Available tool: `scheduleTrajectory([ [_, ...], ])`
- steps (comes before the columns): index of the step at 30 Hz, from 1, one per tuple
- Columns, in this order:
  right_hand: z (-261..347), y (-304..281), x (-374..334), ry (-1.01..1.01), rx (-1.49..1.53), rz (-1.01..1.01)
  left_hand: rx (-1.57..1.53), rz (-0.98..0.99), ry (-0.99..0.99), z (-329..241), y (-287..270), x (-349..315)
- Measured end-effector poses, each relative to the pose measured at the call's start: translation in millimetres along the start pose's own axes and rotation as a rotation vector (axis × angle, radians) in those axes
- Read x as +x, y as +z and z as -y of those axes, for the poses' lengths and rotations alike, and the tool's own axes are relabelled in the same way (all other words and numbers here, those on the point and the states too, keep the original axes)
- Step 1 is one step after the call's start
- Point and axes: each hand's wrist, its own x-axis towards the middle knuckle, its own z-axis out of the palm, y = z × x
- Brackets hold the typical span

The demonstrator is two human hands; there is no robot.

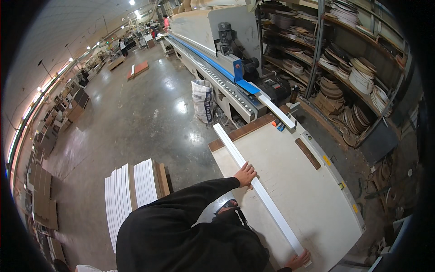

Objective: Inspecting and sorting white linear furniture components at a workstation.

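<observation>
A long, narrow white board (267, 196) lies slantwise on a pale worktable (312, 199), its far end sticking out past the table's edge. My left hand (245, 174) grips the board near its middle, the fingers laid over its edge. At the near end, my right hand (298, 259) holds the same board, its fingers partly hidden at the frame's lower edge. Another white strip (277, 110) comes out from the blue-railed machine (208, 59) at the table's far corner. Small orange and blue tools (278, 125) rest near that strip.
On the floor at my left stands a stack of white-edged boards (131, 186). A printed white sack (202, 100) leans by the machine. Metal shelves at the right hold coils of edging strip (362, 75). Dark motors (272, 88) sit behind the machine's end. Distant people (123, 47) stand farther back.
</observation>
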Motion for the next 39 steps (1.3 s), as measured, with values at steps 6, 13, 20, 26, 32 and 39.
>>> scheduleTrajectory([
  [6,1.9,-0.7,-1.2,-0.015,-0.025,-0.041,0.002,-0.007,0.006,-1.7,0.4,0.8],
  [13,7.3,-5.3,4.1,0.048,0.048,0.118,-0.009,-0.027,-0.005,0.1,1.2,1.2],
  [20,21.0,-16.2,12.5,0.112,0.05,0.191,0.014,-0.037,0.012,0.8,2.2,-0.1],
  [26,52.7,0.9,28.2,0.136,0.002,0.319,-0.008,0.049,-0.024,0.0,-0.6,0.1],
  [32,144.8,3.0,74.4,0.042,0.083,0.407,0.015,0.015,-0.027,4.5,5.2,-3.7],
  [39,209.6,30.3,100.1,-0.038,0.175,0.481,-0.019,0.101,-0.04,-3.0,-4.9,3.2],
])
